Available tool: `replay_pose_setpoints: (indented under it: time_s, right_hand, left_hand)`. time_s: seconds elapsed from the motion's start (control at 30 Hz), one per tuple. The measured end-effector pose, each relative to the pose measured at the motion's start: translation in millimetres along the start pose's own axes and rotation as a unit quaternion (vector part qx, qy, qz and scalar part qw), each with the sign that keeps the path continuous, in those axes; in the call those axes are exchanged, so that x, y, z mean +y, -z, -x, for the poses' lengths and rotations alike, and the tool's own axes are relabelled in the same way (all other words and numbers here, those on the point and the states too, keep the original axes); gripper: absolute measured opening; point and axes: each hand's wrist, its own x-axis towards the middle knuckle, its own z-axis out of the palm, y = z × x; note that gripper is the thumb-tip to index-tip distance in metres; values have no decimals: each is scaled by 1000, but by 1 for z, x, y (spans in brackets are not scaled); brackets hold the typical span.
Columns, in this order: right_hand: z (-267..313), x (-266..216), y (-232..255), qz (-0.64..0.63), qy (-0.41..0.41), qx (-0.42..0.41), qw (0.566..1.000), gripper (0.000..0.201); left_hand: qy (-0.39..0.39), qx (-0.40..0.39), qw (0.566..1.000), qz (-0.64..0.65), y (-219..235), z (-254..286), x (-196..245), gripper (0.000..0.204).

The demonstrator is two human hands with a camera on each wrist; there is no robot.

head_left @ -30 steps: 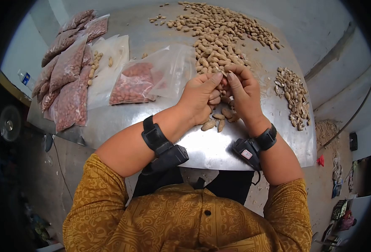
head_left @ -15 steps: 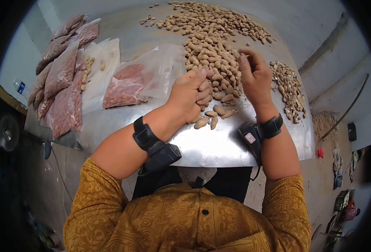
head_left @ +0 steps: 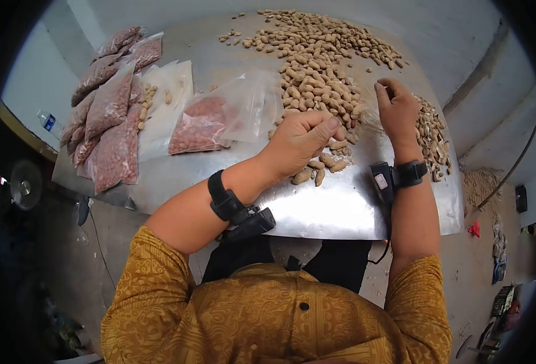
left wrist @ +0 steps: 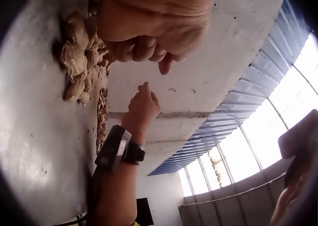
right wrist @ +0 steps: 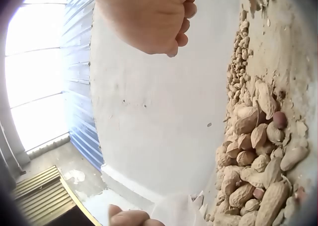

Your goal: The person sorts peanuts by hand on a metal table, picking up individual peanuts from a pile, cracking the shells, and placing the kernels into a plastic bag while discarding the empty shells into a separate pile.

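Observation:
My left hand (head_left: 307, 139) hovers low over the near end of a heap of unshelled peanuts (head_left: 313, 82), its fingers curled and the thumb on top. Its palm is hidden, and nothing shows between the fingers in the left wrist view. Off to the right, my right hand (head_left: 398, 109) is raised beside the pile of broken peanut shells (head_left: 431, 136). The right wrist view shows that hand's fingers (right wrist: 184, 32) loosely bent, with no object visible in them. A few loose peanuts (head_left: 320, 176) lie on the metal table (head_left: 334, 212) just below the left hand.
An open clear bag (head_left: 201, 124) of reddish peanut kernels lies left of the heap. Several filled kernel bags (head_left: 113, 115) are stacked at the far left. Between them is a flat pale bag (head_left: 165, 121) with a few peanuts on it. The table's front edge runs before the person.
One second ago both hands met over the peanuts with their fingertips together. The right hand has since parted and moved right to the shell pile; the left has stayed near the heap, fingers curled.

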Motion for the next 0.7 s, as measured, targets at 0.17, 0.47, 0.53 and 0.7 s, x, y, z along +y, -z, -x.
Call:
replay_pose_setpoints:
  time_s: [0.17,0.47,0.53,0.7]
  right_hand:
    - [2,-13,5,-30,-25,-28,999,14]
    - [8,-13,-3,-99,46,-82,991,14]
    - [10,-16,-4,-118,66,-148,980,16]
    - [20,-27,-10,-201,104,-307,924,23]
  left_hand:
    - [-66,-52,927,-366,26,-30,48,31]
    - [240,-287,453,-809,61,-65,58,14]
    - [224,-281,425,-831,54,-56,64,15]
    - [125,-285,414,-855,67,-44,48,17]
